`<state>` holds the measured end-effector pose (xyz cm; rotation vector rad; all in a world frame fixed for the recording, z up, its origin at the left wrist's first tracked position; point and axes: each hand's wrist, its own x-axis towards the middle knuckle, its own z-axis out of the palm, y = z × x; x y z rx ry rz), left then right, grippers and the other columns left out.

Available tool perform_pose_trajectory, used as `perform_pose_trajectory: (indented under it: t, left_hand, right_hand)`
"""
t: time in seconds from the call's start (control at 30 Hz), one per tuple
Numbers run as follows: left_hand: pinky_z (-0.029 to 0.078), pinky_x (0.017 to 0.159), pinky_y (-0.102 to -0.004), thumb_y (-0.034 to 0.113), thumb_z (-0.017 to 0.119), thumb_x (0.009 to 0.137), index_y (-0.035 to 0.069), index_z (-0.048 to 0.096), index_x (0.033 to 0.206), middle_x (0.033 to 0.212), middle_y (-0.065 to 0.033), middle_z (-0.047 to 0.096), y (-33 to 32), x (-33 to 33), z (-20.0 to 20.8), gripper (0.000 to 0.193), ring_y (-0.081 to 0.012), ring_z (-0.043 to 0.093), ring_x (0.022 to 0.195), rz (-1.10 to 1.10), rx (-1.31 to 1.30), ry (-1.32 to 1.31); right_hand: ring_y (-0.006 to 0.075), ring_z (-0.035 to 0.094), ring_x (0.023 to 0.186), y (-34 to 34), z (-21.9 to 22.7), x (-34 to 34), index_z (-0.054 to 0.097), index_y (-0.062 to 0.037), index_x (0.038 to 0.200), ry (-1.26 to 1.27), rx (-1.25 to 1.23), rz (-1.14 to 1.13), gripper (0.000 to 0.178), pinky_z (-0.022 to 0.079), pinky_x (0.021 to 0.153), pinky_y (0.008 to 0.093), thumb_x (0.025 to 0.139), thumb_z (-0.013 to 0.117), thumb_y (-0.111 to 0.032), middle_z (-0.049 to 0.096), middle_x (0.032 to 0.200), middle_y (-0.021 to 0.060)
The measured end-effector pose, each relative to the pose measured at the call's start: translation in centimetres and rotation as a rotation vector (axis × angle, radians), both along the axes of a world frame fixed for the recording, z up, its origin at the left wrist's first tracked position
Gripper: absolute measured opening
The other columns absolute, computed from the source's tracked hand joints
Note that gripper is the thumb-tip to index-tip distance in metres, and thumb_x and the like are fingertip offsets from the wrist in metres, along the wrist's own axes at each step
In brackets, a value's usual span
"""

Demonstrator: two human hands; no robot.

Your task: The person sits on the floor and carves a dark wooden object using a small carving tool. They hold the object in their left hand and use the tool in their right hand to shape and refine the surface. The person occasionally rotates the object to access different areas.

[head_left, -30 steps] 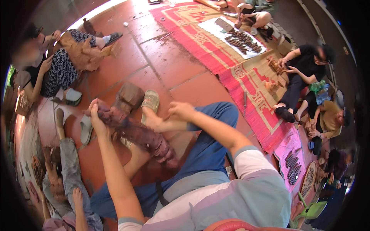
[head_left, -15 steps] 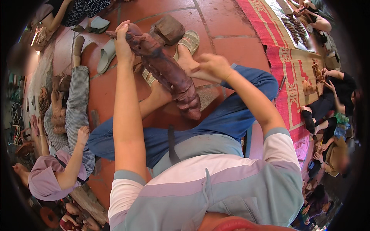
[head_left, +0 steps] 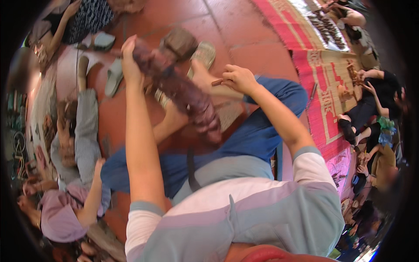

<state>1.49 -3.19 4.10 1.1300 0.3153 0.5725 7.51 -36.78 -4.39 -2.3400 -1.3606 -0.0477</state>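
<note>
Left hand [head_left: 129, 61] is closed around the upper end of the long dark-brown knobbly wooden carving [head_left: 183, 94]; its axis runs from 11 toward 5 o'clock. Right hand [head_left: 239, 78], at 3 o'clock of its middle, pinches a small brown stick-like tool [head_left: 217, 81].

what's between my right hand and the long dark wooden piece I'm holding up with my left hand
In the head view, the right hand grips a small brown tool; its tip points toward the long dark wooden piece, with a foot behind.

Long dark reddish-brown carved wood piece [head_left: 183, 94], knobbly, tilted across lap, upper end gripped. Small brown stick [head_left: 217, 82], held level beside it.
</note>
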Motion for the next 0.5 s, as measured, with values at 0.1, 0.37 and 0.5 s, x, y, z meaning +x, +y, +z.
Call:
perform_pose_trajectory:
  t: [0.1,0.37,0.5]
  left_hand:
    - [0.040,0.045,-0.0223,0.029,0.055,0.091,0.015,0.061,0.104,0.062,0.0094,0.037,-1.7,-0.2,0.8,0.020,-0.0042,0.036,0.049,0.054,-0.003,0.024]
    - [0.046,0.083,-0.0292,0.025,0.054,0.092,0.008,0.059,0.110,0.105,-0.0037,0.055,-2.5,0.1,0.6,0.026,-0.0135,0.053,0.095,0.072,0.041,-0.041]
    - [0.043,0.091,-0.0307,0.028,0.053,0.093,0.007,0.057,0.115,0.110,-0.0035,0.055,-0.1,-0.5,-1.9,0.031,-0.0160,0.054,0.103,-0.024,-0.022,-0.041]
  right_hand:
    - [0.0229,0.061,0.076,-1.5,0.7,-0.3,0.068,-0.0149,0.075,-0.143,0.032,-0.005,0.011,0.050,0.059,0.0363,0.073,0.061,-0.023,0.062,0.085,0.0021]
    - [0.0206,0.060,0.083,3.7,-2.4,-7.3,0.059,-0.0170,0.078,0.042,0.304,0.197,0.014,0.050,0.069,0.0347,0.075,0.069,-0.027,0.054,0.087,0.0006]
    - [0.0220,0.060,0.082,1.2,-4.3,-3.7,0.060,-0.0157,0.076,0.004,0.205,0.191,0.011,0.050,0.066,0.0353,0.077,0.068,-0.024,0.056,0.089,0.0014]
